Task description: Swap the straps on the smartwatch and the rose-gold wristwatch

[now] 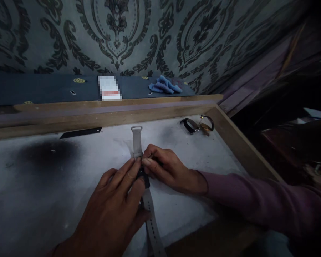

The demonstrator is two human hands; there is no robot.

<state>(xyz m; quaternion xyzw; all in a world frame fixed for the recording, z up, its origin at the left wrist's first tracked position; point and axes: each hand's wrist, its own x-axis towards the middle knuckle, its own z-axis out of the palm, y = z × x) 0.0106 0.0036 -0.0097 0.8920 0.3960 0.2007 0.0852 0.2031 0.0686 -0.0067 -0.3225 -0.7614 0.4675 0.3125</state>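
A watch with a dark case [143, 179] and a grey strap [137, 141] lies on the white tray surface. The strap's upper end has a loop; its lower part, with a row of holes, runs toward the bottom edge. My left hand [116, 200] presses on the watch from the left, its fingertips at the joint of case and upper strap and its thumb on the case. At that same joint, my right hand [168, 167] is closed in a pinch, coming from the right. What it pinches is too small and dark to make out.
A black blade [81, 133] lies near the tray's back edge. Another watch [191, 125] or similar strapped item rests at the back right. Beyond the wooden rim [117, 117] are a blue cloth [165, 85] and a blurred white card [109, 88].
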